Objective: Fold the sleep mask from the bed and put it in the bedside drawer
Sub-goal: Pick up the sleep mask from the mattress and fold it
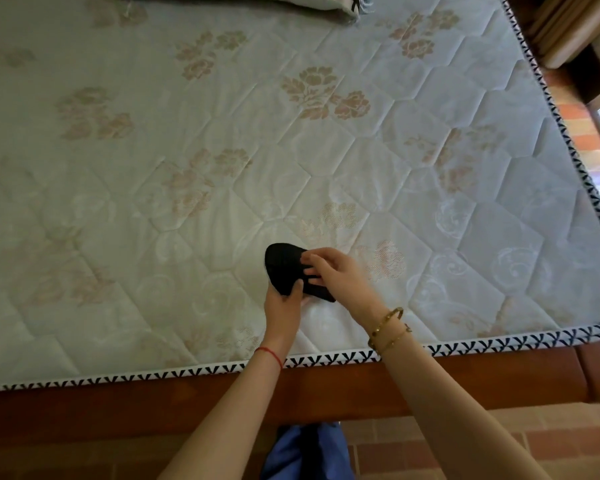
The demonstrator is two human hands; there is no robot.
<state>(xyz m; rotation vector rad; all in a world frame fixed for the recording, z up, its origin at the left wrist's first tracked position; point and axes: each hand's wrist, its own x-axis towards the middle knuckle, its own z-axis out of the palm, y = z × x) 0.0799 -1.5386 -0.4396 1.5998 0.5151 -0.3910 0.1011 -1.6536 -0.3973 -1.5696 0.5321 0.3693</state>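
Observation:
A black sleep mask [284, 266] sits doubled over on the quilted mattress [222, 150] near its front edge. My left hand [282, 311] grips the mask's lower edge from below, thumb on top. My right hand [336, 273] comes in from the right and pinches the mask's right side with its fingertips. Part of the mask is hidden under my right fingers. No drawer is in view.
A wooden bed frame [118, 407] runs along the front edge of the mattress. A folded blanket [257, 3] lies at the far edge. Wooden furniture [565, 32] stands at the top right, beside a tiled floor [582, 133].

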